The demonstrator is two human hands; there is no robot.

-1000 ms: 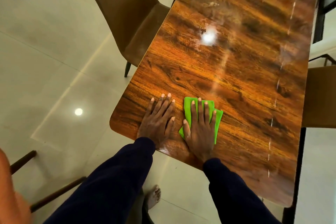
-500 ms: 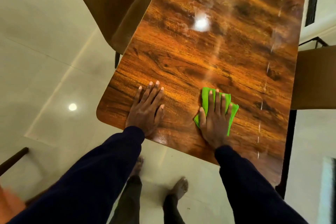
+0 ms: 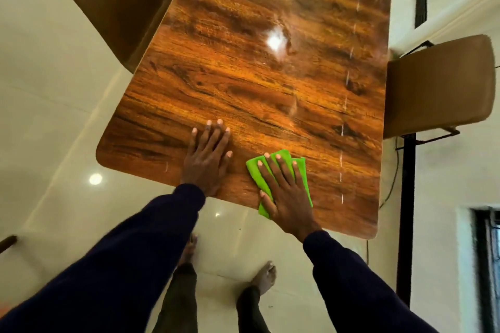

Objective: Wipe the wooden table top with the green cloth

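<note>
The glossy wooden table top [image 3: 243,84] fills the middle of the head view, with its near edge just in front of me. A folded green cloth [image 3: 257,170] lies flat near that edge, slightly overhanging it. My right hand [image 3: 284,189] presses on the cloth with straight, spread fingers. My left hand [image 3: 207,157] rests flat on the bare wood, a little to the left of the cloth, fingers straight.
A brown chair [image 3: 113,0] stands at the table's left side and another brown chair [image 3: 438,84] at its right side. A black frame post [image 3: 405,197] runs down beside the right chair. Pale tiled floor [image 3: 54,89] lies around; bare feet show below the table edge.
My right hand has slid the green cloth to the right along the near edge and then pulled it back toward me. My left hand has stayed flat on the wood.
</note>
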